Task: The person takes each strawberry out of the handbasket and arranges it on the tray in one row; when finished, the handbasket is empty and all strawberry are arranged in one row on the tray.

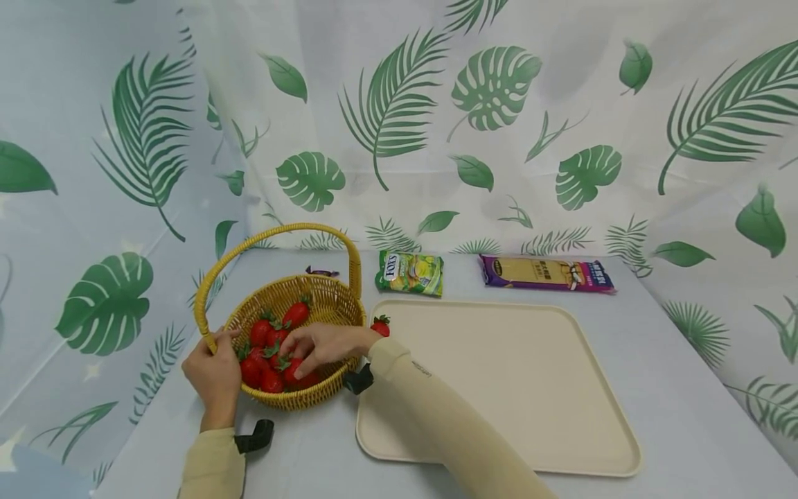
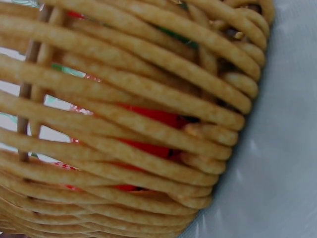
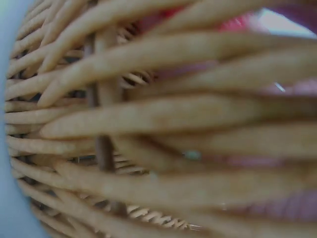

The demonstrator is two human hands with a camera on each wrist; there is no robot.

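Observation:
A yellow wicker basket (image 1: pixel 318 294) with a tall arched handle holds several red strawberries (image 1: pixel 296 314) with green leafy tops. My left hand (image 1: pixel 215 371) grips the basket's left rim by the foot of the handle. Reaching in over the right rim, my right hand (image 1: pixel 327 346) has its thumb and fingers curled about a strawberry (image 1: pixel 291 373) near the front; the fingers partly cover it. In the left wrist view, red fruit shows through gaps in the basket weave (image 2: pixel 148 89). Blurred basket weave (image 3: pixel 173 114) fills most of the right wrist view.
A beige tray (image 1: pixel 499 388) lies right of the basket, under my right forearm. One strawberry (image 1: pixel 380 326) is at its left edge. Behind are a green candy bag (image 1: pixel 410 274), a long purple-and-gold packet (image 1: pixel 545 273) and a small purple wrapped item (image 1: pixel 321 271). Leaf-print curtains surround the table.

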